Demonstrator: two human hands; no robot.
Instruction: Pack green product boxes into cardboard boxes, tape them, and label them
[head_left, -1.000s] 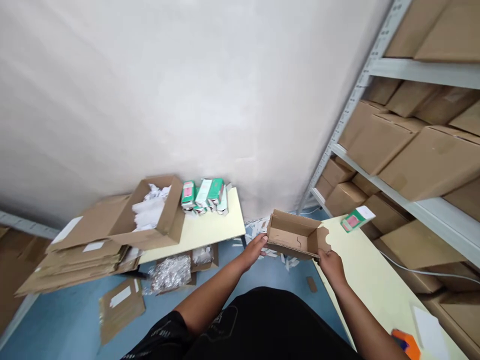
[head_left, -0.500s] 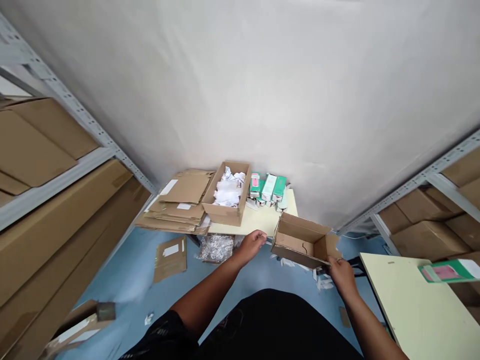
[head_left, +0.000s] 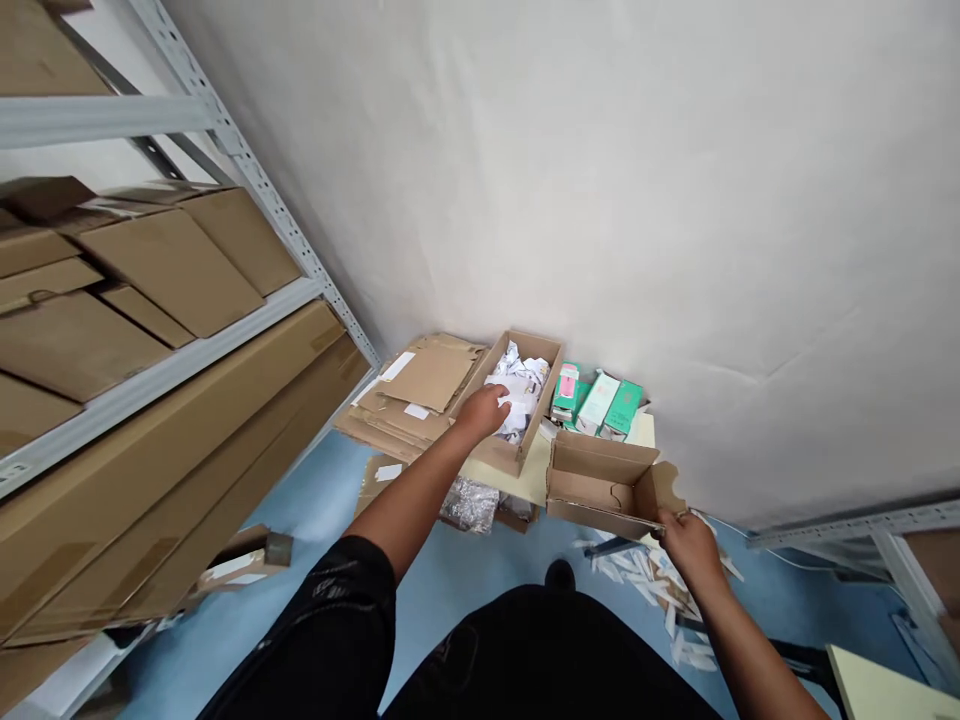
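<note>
My left hand (head_left: 484, 412) is at the near left part of a long cardboard box (head_left: 510, 462). Its thumb and fingers are apart, at the crumpled white paper (head_left: 525, 385) inside, and the fingertips are partly hidden. My right hand (head_left: 686, 540) grips the right end of a second, open cardboard box (head_left: 600, 515), tilted so that its bare inside faces me. That box is held at the table's front edge, below several green and white small cartons (head_left: 621, 408).
Flattened cardboard (head_left: 431, 375) is stacked on the left of the pale table (head_left: 531, 475). Bubble wrap (head_left: 470, 503) shows beneath it. Shelving with brown boxes (head_left: 176, 265) rises at left. White paper scraps (head_left: 637, 580) litter the blue floor, and another pale tabletop (head_left: 877, 690) is at lower right.
My left hand has moved from in front of the table to the crumpled paper in the long box. The right hand still grips the open box. The view has turned left.
</note>
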